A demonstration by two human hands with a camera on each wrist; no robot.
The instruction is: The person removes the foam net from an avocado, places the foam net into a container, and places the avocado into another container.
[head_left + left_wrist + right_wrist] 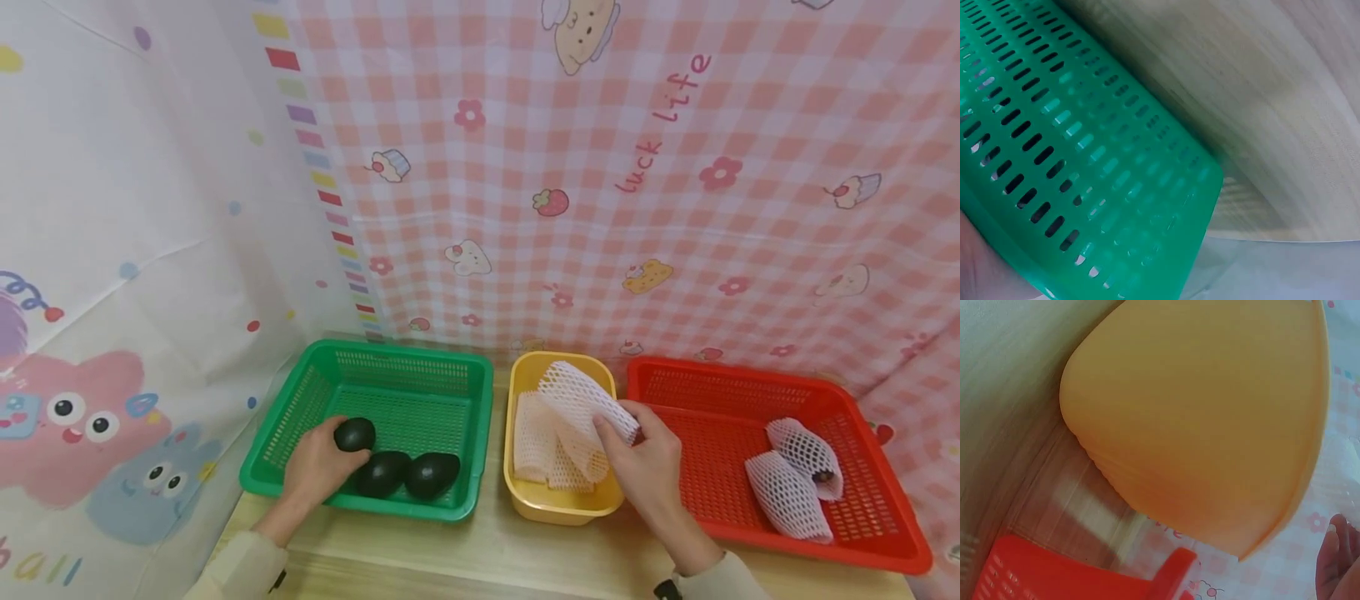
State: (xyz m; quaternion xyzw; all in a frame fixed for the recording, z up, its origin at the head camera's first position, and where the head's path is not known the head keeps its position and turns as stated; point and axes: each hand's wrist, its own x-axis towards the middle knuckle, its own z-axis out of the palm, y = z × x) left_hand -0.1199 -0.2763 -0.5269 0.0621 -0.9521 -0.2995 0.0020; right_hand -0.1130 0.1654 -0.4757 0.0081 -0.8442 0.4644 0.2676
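My left hand (317,468) grips a dark avocado (355,434) over the front left of the green basket (483,417), thumb and fingers around its sides. Two more avocados lie in that basket, one (383,475) just by the thumb and another (432,477) to its right. Between thumb and fingers, my right hand (651,460) pinches a white foam net sleeve (577,396) above the yellow bin (558,510). Other foam net sleeves (534,437) lie flat inside the bin. In the wrist views, basket and bin walls hide what the hands hold.
At the right stands a red basket (705,425) holding two net-wrapped fruits (787,497), one dark through its mesh. All the containers stand on a light wooden table (495,554). A pink checked cloth (525,250) hangs behind, a white printed cloth (187,292) at the left.
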